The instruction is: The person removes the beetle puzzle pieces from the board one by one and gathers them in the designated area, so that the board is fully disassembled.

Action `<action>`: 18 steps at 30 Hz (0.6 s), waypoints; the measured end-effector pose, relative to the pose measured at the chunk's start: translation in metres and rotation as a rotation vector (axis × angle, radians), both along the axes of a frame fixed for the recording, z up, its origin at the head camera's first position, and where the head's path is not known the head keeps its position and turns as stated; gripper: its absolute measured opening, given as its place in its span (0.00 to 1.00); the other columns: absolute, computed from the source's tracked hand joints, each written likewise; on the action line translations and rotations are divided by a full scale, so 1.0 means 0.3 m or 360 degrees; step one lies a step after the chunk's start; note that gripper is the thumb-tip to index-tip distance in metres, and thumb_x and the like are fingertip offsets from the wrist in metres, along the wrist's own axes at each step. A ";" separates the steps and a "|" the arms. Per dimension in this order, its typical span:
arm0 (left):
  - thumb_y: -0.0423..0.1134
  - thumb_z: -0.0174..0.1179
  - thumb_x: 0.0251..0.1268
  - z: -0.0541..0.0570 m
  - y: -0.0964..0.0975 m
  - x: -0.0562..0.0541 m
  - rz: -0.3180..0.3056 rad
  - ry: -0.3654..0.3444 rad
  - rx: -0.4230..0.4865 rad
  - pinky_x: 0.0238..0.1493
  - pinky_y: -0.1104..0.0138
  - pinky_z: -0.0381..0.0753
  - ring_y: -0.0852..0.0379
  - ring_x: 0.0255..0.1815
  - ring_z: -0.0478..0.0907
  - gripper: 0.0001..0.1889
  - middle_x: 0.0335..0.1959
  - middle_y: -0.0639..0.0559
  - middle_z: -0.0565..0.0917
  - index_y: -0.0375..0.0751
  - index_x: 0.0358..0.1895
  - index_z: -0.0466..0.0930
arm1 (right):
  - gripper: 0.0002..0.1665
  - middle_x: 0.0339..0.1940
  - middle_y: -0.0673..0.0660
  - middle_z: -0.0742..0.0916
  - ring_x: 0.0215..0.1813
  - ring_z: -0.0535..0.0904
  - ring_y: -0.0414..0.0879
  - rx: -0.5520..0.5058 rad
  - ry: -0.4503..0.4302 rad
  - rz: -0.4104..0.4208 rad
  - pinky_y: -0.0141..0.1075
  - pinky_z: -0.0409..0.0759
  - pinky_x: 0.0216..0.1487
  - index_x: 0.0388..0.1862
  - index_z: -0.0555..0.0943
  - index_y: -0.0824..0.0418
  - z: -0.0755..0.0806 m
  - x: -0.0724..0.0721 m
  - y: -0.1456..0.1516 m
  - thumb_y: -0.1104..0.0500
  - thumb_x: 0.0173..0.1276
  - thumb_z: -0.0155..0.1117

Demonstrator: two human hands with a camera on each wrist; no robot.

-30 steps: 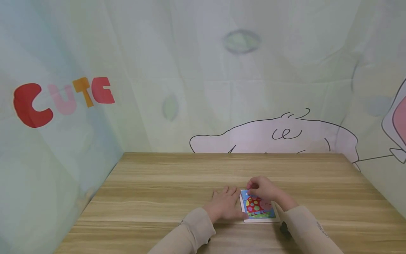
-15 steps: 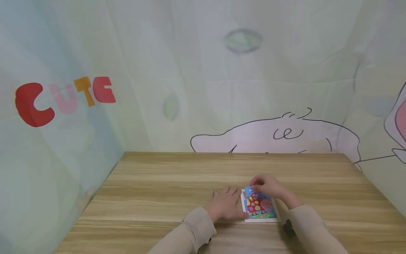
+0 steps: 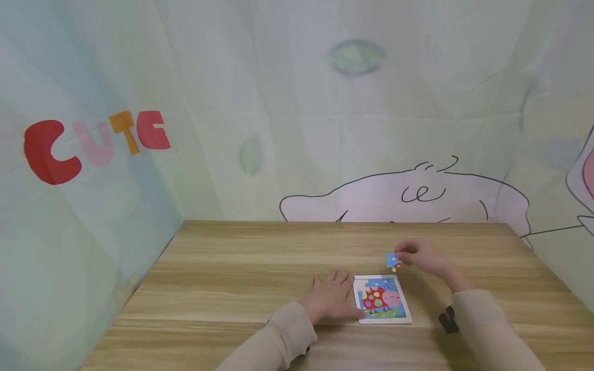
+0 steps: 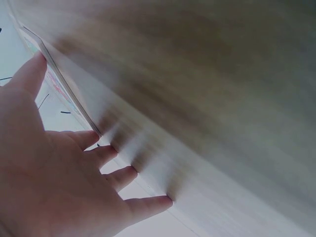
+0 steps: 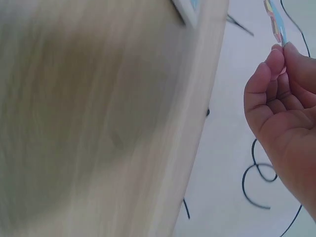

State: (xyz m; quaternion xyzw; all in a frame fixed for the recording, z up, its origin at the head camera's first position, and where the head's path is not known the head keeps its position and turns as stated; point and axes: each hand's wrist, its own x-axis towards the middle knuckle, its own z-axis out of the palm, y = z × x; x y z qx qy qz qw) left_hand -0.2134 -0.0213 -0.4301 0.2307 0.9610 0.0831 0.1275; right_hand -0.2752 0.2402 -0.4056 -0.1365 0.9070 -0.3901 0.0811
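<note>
A square jigsaw puzzle (image 3: pixel 381 303) with a white frame lies flat on the table, picturing a red spotted ladybird on blue and green. Pale backing shows at its upper left corner. My left hand (image 3: pixel 328 300) rests with spread fingers beside the frame's left edge, its thumb over the lower left corner. In the left wrist view that thumb touches the puzzle's frame (image 4: pixel 64 84). Beyond the far right corner, my right hand (image 3: pixel 424 258) pinches a blue puzzle piece (image 3: pixel 392 260) above the table between thumb and index finger.
The wood-grain table (image 3: pixel 232 268) extends around the puzzle. Behind it hangs a printed cloth backdrop (image 3: pixel 297 129) with a cartoon drawing and coloured letters. A dark strap piece (image 3: pixel 448 320) shows at the right wrist.
My right hand has lifted the blue piece out of the puzzle's upper left corner and carried it up, away and to the right. The left hand has stayed in place.
</note>
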 end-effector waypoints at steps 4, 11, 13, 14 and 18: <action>0.73 0.54 0.55 0.003 0.001 0.001 -0.0006 -0.0010 0.0009 0.69 0.37 0.52 0.44 0.77 0.51 0.48 0.76 0.52 0.58 0.47 0.75 0.58 | 0.13 0.39 0.59 0.85 0.42 0.80 0.49 0.0024 0.0012 0.0001 0.47 0.81 0.46 0.46 0.78 0.69 0.017 -0.011 0.051 0.60 0.71 0.58; 0.73 0.54 0.55 0.006 0.000 0.004 -0.0013 -0.0009 -0.0008 0.68 0.37 0.53 0.44 0.77 0.51 0.48 0.76 0.53 0.57 0.48 0.75 0.58 | 0.16 0.40 0.61 0.85 0.42 0.80 0.51 0.0014 0.0022 -0.0033 0.46 0.81 0.46 0.48 0.77 0.74 0.009 -0.033 0.128 0.60 0.72 0.57; 0.73 0.54 0.55 0.005 0.000 0.005 -0.0011 -0.0008 -0.0004 0.68 0.37 0.53 0.44 0.77 0.51 0.48 0.76 0.53 0.57 0.48 0.75 0.58 | 0.17 0.40 0.63 0.84 0.42 0.80 0.51 0.0009 0.0021 -0.0050 0.46 0.81 0.46 0.48 0.76 0.75 0.005 -0.037 0.146 0.60 0.72 0.57; 0.73 0.54 0.55 0.005 0.000 0.005 -0.0009 -0.0005 -0.0005 0.68 0.37 0.53 0.44 0.77 0.51 0.48 0.76 0.53 0.57 0.48 0.75 0.58 | 0.17 0.40 0.63 0.84 0.42 0.80 0.51 0.0007 0.0021 -0.0056 0.46 0.82 0.46 0.48 0.76 0.76 0.002 -0.039 0.154 0.61 0.72 0.56; 0.72 0.54 0.55 0.006 -0.001 0.007 0.0000 -0.0007 0.0005 0.69 0.37 0.53 0.44 0.77 0.51 0.48 0.76 0.53 0.57 0.48 0.75 0.58 | 0.18 0.42 0.66 0.84 0.41 0.80 0.50 0.0015 -0.0006 -0.0129 0.45 0.82 0.46 0.50 0.75 0.78 -0.003 -0.042 0.173 0.61 0.72 0.56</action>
